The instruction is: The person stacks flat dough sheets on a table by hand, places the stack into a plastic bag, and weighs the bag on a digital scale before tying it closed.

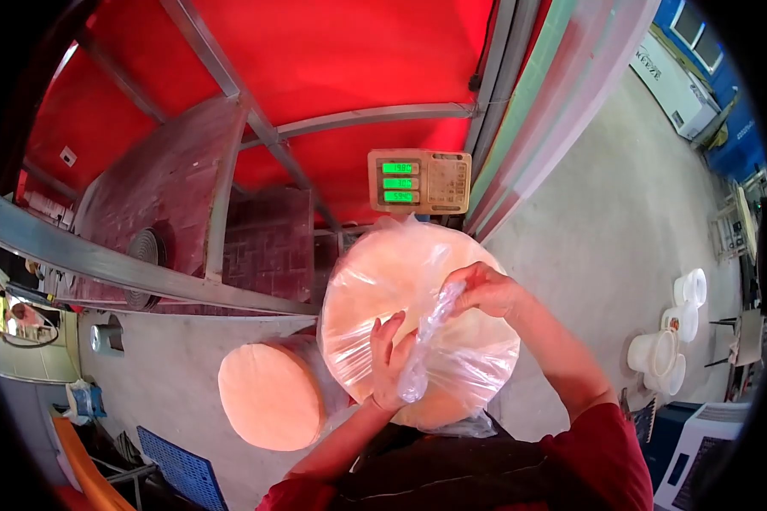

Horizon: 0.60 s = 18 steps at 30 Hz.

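Note:
A wide, round, pale-orange stack (366,272) sits in front of me inside a clear plastic bag (439,341). The bag's film is gathered into a twisted strip across the top of the stack. My right hand (483,291) pinches the upper end of that strip. Beside its lower part is my left hand (390,362), fingers spread and palm against the plastic. A scale display (419,181) with green lit digits stands just beyond the stack. Whether the stack rests on the scale's platform is hidden beneath it.
Another round pale-orange stack (268,396) stands at lower left. A metal-framed structure (230,196) with red panels rises behind. White buckets (656,353) are on the floor at right, a blue plastic crate (179,468) at lower left, a white chest freezer (673,85) far right.

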### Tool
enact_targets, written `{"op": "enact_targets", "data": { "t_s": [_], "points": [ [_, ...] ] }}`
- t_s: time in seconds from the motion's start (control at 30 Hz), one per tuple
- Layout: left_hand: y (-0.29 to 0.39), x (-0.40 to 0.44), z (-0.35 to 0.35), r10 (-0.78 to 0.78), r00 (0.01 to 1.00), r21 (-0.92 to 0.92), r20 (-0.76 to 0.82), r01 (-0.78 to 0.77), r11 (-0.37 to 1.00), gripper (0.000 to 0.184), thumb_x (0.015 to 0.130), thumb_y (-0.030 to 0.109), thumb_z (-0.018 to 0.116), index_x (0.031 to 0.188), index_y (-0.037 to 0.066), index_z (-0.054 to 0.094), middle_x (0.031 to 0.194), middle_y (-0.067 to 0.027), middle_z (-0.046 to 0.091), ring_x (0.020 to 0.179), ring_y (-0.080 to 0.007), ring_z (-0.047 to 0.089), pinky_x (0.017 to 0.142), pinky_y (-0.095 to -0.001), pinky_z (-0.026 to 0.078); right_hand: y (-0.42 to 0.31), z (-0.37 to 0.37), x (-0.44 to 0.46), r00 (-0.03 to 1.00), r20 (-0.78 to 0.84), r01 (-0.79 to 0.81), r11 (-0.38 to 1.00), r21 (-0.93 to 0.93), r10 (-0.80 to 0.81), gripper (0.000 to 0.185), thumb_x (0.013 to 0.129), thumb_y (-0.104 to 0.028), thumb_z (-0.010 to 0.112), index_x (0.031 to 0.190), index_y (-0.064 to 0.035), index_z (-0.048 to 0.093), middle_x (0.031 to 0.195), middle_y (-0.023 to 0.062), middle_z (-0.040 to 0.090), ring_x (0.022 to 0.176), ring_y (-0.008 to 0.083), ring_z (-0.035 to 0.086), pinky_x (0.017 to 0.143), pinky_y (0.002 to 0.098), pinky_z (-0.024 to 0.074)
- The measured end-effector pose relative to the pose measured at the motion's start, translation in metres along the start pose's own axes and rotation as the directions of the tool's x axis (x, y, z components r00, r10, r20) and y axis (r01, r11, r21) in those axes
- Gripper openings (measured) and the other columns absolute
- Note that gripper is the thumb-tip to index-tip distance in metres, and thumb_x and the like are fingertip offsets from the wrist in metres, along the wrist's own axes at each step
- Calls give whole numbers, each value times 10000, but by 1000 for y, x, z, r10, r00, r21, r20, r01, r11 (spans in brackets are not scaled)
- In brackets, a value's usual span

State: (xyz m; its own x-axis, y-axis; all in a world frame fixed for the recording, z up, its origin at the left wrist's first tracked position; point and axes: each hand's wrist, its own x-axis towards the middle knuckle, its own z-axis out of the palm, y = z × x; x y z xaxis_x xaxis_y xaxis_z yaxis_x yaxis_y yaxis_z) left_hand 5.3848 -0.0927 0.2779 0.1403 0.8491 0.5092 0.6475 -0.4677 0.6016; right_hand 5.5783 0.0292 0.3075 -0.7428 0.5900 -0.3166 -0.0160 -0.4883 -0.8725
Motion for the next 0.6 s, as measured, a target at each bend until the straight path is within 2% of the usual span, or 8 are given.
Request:
{"op": "enact_targets", "data": {
  "t_s": [0.07,0.13,0.23,0.33,0.4,0.43,0.5,0.6],
  "points": [
    [13,17,-11,55,996,-35,-75,-58,998,359,625,68,633,967,55,523,1072,-146,468,945,-303,478,829,-458,331,6,0,-7,910,-291,-242,948,205,295,200,790,-65,505,983,-17,523,842,140,596,749,230,584,595,287,463],
    [20,27,-13,152,979,-27,-134,-157,987,276,608,48,663,864,59,559,948,-105,536,803,-253,530,722,-400,398,26,-5,-10,879,-286,-204,844,496,380,183,824,-147,455,933,-24,535,792,129,593,704,201,572,540,273,433],
    [18,20,-8,137,989,-287,-52,-147,947,238,599,23,704,773,47,544,747,-68,541,571,-196,506,532,-278,406,37,-12,-13,856,-259,-115,654,748,447,234,855,-198,388,895,-33,549,716,102,576,623,164,537,495,256,397],
    [-3,15,-13,109,954,-388,278,8,922,190,637,23,697,726,43,530,638,-32,502,479,-110,451,442,-208,351,43,-17,-23,921,-201,-32,579,815,333,218,849,-174,386,875,-31,549,704,90,565,615,153,529,497,249,397],
    [-9,19,-10,-310,897,-454,314,429,781,183,678,40,673,667,37,490,625,-31,468,491,-105,422,463,-220,355,48,-16,-30,945,-209,23,586,810,251,209,846,-155,383,858,-27,549,703,82,552,613,146,527,497,253,399],
    [-12,26,-10,-499,797,-473,339,604,642,201,699,48,661,638,33,470,619,-31,450,496,-103,408,474,-226,357,39,-4,-40,957,-254,52,781,622,139,207,846,-155,387,853,-28,551,714,79,552,617,144,529,501,255,404],
    [-22,52,-14,-447,873,-432,197,486,759,143,749,60,614,671,23,501,638,-23,481,543,-64,431,494,-226,369,9,47,-66,967,-238,122,984,128,-89,202,844,-155,396,843,-29,554,735,74,552,625,139,533,509,260,413],
    [-30,70,-14,-342,919,-314,194,389,866,79,792,83,566,752,16,551,696,-23,524,577,-56,456,531,-218,393,54,94,-73,947,-42,224,748,-625,-319,214,808,-176,441,842,3,554,792,88,582,676,170,549,544,281,438]
  ]
}}
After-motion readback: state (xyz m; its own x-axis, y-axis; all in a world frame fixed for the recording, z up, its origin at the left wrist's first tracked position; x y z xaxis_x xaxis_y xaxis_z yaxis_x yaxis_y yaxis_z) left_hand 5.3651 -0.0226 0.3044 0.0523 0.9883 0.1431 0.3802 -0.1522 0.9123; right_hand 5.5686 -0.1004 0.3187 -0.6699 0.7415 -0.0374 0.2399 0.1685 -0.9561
